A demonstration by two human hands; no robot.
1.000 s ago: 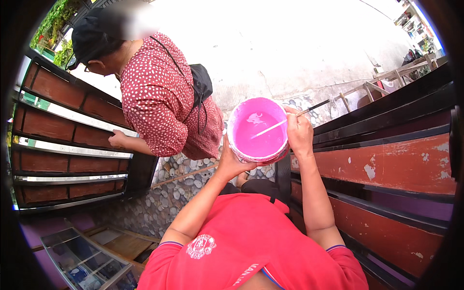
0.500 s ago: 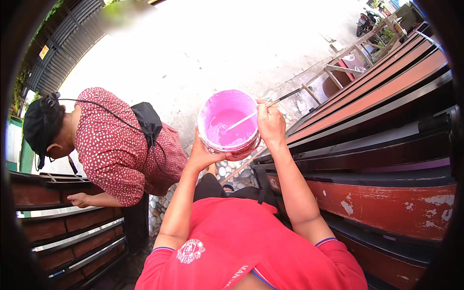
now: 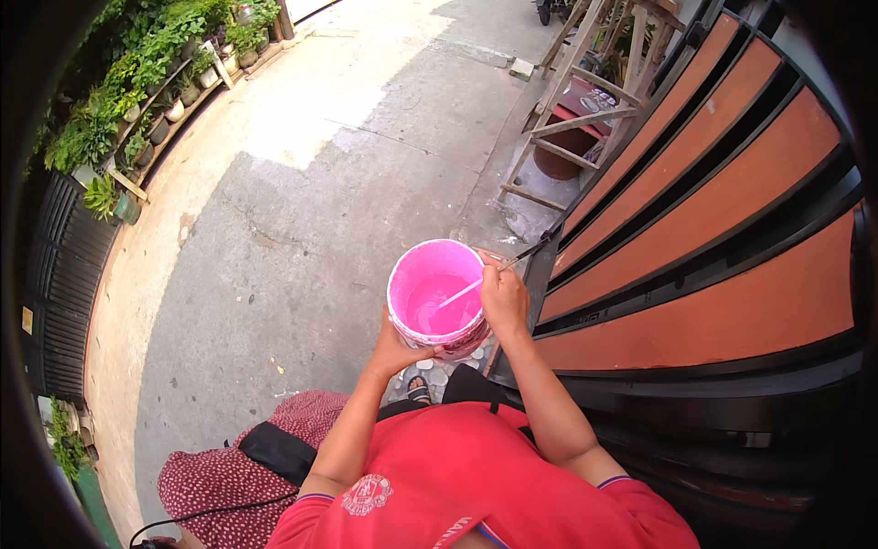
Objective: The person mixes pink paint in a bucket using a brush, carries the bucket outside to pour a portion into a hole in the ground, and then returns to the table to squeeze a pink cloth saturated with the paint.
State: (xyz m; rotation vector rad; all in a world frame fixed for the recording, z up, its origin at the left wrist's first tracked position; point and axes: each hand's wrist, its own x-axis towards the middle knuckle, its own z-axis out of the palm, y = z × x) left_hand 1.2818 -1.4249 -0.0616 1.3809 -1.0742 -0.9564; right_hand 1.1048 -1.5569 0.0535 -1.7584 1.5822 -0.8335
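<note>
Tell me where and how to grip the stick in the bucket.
The stick is probably best gripped by its dark outer end, coming from the right: it slants over the rim of the bucket that way, and this end projects beyond the right hand, while the pale end dips into the pink liquid.

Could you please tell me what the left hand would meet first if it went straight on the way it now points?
The left hand would most likely meet the paint bucket at once, since it holds the bucket by its near left side; depth underneath is hard to judge.
</note>
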